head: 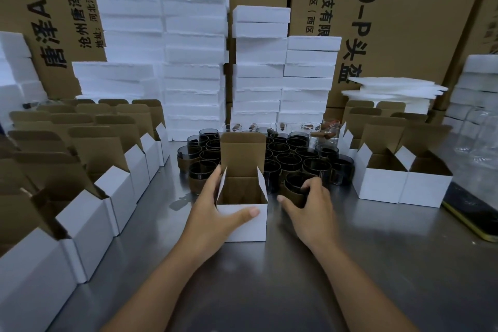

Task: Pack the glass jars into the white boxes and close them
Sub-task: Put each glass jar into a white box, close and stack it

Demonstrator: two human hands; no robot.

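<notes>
Brushed steel tabletop (pixel 363 264), backed by printed brown cartons (pixel 417 21) and stacked white foam slabs (pixel 194 62); packing seems barely begun, every white box in view standing unclosed; left hand (pixel 213 213) grips the empty open white cardboard box (pixel 248 229) at centre; right hand (pixel 312 210) curls round a dark glass jar (pixel 292 186) just beside it.

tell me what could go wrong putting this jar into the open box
The right hand grips the dark glass jar close against the other jars; lifting it could knock them. The open white box, held by the left hand, has side flaps standing up at its mouth, which might catch the jar.
</notes>
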